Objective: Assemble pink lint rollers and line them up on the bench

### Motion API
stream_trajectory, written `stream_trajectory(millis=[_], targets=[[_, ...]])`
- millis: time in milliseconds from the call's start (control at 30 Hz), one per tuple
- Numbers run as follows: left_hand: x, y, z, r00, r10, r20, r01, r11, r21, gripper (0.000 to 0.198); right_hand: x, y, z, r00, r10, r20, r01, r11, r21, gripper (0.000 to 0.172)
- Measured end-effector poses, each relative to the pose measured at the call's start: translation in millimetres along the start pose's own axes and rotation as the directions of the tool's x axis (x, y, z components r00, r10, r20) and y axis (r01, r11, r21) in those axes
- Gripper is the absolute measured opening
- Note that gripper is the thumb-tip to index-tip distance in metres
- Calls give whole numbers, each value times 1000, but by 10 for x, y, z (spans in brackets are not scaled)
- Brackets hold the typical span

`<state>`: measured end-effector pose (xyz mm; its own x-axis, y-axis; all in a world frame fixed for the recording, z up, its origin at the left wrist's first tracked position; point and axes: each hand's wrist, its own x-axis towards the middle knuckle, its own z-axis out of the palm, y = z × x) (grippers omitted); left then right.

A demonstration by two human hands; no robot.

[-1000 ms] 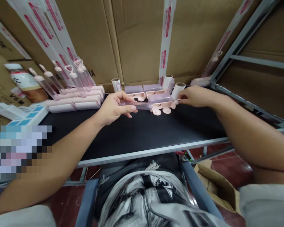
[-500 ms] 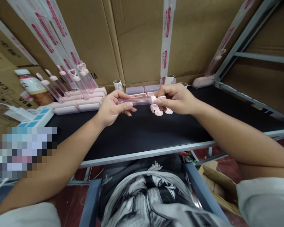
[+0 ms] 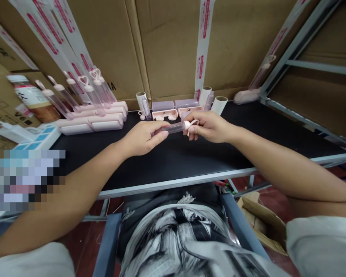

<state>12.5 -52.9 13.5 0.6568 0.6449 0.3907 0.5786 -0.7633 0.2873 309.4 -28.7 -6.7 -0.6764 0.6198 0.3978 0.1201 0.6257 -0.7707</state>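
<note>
A clear pinkish tube lies sideways in the air above the black tabletop, held between my two hands. My left hand is closed round its left end, thumb on the near side, hiding that end. At the right end is a pale pink cap with a loop. The fingers of my right hand are closed on this cap and loop. Behind the hands stand two open pink cases, the left case with round discs at its front, the right case partly covered by my right hand.
Capped tubes stand by stacked pink cases at the left. Lavender boxes and white cylinders line the cardboard wall. A bottle and a power strip sit far left. A metal frame rises at the right.
My left hand has slid farther along the tube towards the cap and its fingers have closed more. Both hands sit slightly lower. The view has shifted a little.
</note>
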Motion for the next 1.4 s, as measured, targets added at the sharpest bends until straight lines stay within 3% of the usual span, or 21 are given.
stream_trajectory(millis=[167,333,467,733,867,967,1067,1167,1267,1400], targets=[[5,25,-12,999,-24,45,20,996,90,50,-37,-3,39,997,-71,2,70,979,-191,30],[-18,83,-25,997,18,79,-33,982,186,45,-73,-39,57,985,-169,15,160,892,-423,16],[-31,87,-30,989,57,136,-85,975,207,43,-96,-57,74,989,-139,50,146,863,-484,12],[-48,53,76,989,24,146,-58,971,231,41,-97,-29,152,993,-100,57,115,898,-425,25],[-8,71,90,982,-38,184,-13,963,269,42,-37,-12,136,988,59,142,-31,981,-190,44],[57,53,72,990,-58,127,39,988,148,42,24,-88,13,971,179,158,-172,984,-55,53],[109,-19,39,994,-109,-11,106,979,-176,41,34,-187,-205,986,115,-118,-121,992,-47,55],[115,-125,-32,967,-255,-28,210,850,-483,41,-23,-201,-443,928,47,-371,-129,971,-200,43],[90,-216,-158,933,-359,-32,258,729,-634,46,-85,-127,-609,914,46,-403,-224,885,-407,28],[56,-270,-308,909,-388,-151,163,665,-729,56,-106,-65,-719,882,87,-463,-344,790,-508,13]])
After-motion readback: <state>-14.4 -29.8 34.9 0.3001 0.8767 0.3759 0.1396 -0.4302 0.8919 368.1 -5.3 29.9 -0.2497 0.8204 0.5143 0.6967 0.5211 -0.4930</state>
